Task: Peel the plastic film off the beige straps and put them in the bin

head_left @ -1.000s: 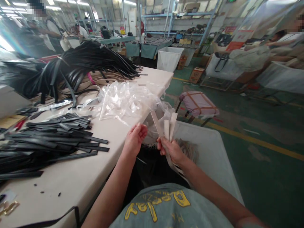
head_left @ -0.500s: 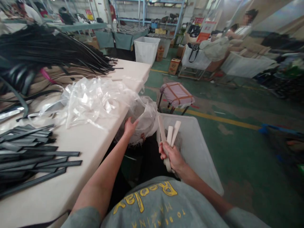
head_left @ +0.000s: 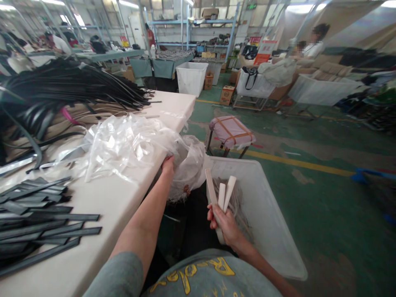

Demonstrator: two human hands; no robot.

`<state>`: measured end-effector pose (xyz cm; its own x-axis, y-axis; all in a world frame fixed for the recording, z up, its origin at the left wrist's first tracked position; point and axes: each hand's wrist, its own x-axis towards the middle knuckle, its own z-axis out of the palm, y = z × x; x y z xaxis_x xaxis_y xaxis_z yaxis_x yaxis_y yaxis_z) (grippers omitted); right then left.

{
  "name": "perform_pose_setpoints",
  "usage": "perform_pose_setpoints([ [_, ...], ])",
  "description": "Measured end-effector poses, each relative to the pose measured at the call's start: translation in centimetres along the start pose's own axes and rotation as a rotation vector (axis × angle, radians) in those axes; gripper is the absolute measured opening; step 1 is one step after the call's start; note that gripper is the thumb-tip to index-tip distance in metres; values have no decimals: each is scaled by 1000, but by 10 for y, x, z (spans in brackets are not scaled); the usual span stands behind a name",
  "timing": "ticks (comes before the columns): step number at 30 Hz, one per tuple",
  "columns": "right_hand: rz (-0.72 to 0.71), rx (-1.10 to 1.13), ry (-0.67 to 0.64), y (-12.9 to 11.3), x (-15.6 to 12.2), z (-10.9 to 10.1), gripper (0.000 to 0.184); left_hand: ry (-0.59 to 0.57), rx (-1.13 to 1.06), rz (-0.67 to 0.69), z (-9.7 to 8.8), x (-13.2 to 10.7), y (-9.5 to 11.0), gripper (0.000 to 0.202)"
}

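The right hand (head_left: 225,225) is closed around a bunch of pale strips (head_left: 221,196). 3 ends fan upward above the fist at uneven heights; a curved length shows below it. The bunch is over the left side of the white bin (head_left: 272,222), where a tangle of greyish strips (head_left: 239,202) lies.

The left hand (head_left: 168,166) is at the edge of the table (head_left: 117,202), just beside the clear bag (head_left: 193,163). Its fingertips are hidden; whether it grips anything cannot be told.

For sound handling:

1. Hold the pale strips firmly, since a slack grip could let 1 slip into the bin.
2. Work the left hand by touch, as the bag and table edge block the view.
3. Avoid tugging the bag; its thin film could drag the heap of clear film (head_left: 123,142) off the table.
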<state>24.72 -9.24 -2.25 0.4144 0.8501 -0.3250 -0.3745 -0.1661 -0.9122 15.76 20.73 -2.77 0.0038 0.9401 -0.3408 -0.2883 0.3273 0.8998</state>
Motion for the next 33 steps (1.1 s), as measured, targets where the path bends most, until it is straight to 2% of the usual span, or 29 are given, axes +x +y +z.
perform_pose_setpoints([
  [5, -14, 41, -3, 5, 9, -7, 42, 42, 23, 17, -20, -33, -3, 20],
  [9, -28, 94, -49, -1, 27, -5, 43, -24, -33, 24, -45, -70, 4, 34],
  [12, -62, 40, -144, -19, 41, 6, 42, -79, -64, 67, -59, -94, 18, 41],
  [18, -98, -43, -498, -64, 70, 53, 45, -123, 43, 117, -83, -137, 36, 40],
  [25, -13, -201, -890, -76, 87, 127, 53, -190, 125, 80, -110, -175, 35, 44],
  [28, -39, -194, -932, -78, 81, 148, 51, -190, 123, 52, -120, -188, 36, 43],
  [33, -99, -151, -830, -76, 70, 163, 43, -178, -50, -52, -130, -207, 37, 37],
])
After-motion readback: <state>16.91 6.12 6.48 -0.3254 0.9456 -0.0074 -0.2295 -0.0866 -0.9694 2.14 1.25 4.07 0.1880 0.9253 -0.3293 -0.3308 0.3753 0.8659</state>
